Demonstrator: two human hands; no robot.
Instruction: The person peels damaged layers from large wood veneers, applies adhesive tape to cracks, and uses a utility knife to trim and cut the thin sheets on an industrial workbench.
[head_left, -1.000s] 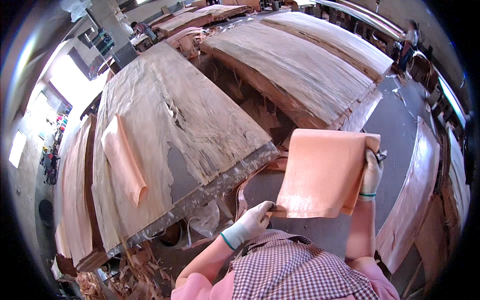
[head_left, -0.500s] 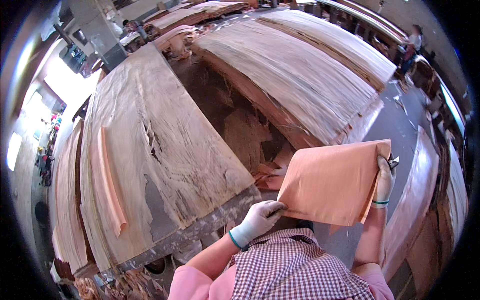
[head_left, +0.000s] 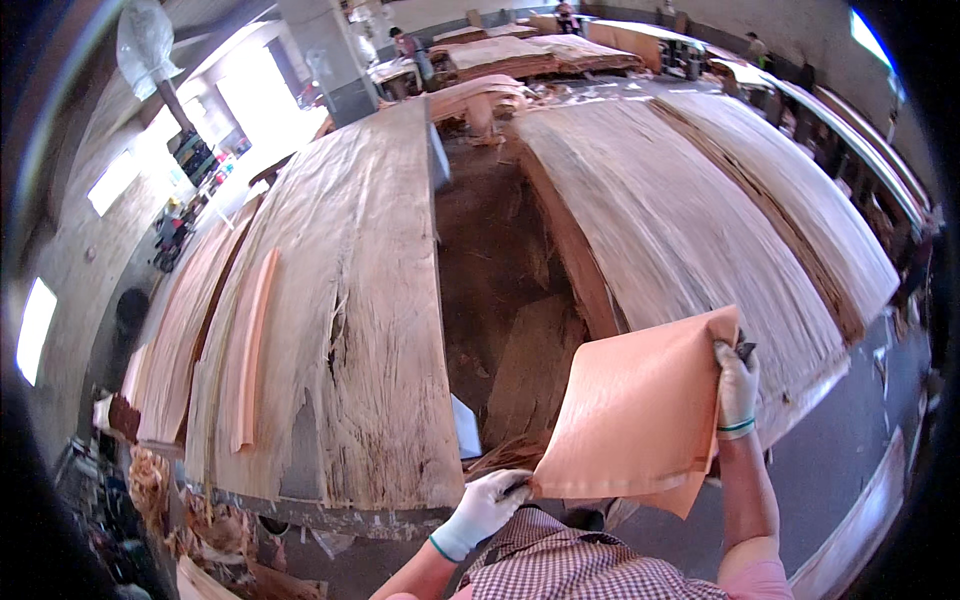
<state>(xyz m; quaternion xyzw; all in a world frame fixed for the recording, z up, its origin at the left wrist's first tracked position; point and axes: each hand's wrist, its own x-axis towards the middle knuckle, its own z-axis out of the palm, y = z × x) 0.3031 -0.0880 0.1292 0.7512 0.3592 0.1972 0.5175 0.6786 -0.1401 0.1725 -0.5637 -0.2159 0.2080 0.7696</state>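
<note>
A thin orange-brown wood veneer sheet (head_left: 640, 400) hangs bent between my two hands. My left hand (head_left: 487, 510), in a white glove with a green cuff, pinches its lower left corner. At its upper right edge my right hand (head_left: 737, 388), gloved the same way, is closed on the sheet. A small dark object (head_left: 746, 351) shows by the right fingers; its kind is hidden. Left of me, a large pale veneer sheet (head_left: 385, 330) with dark splits covers a long worktable, and a narrow orange veneer strip (head_left: 257, 350) lies on it.
Tall veneer stacks (head_left: 680, 220) stand to the right, across a dark gap (head_left: 490, 270) from the left table. Torn veneer scraps (head_left: 215, 540) litter the lower left. A pillar (head_left: 335, 65) and a few people (head_left: 412, 52) are farther back.
My view has swung left, showing more of the far room. Both hands still hold the sheet, which appears lower and slightly to the left, its lower right corner hanging down more.
</note>
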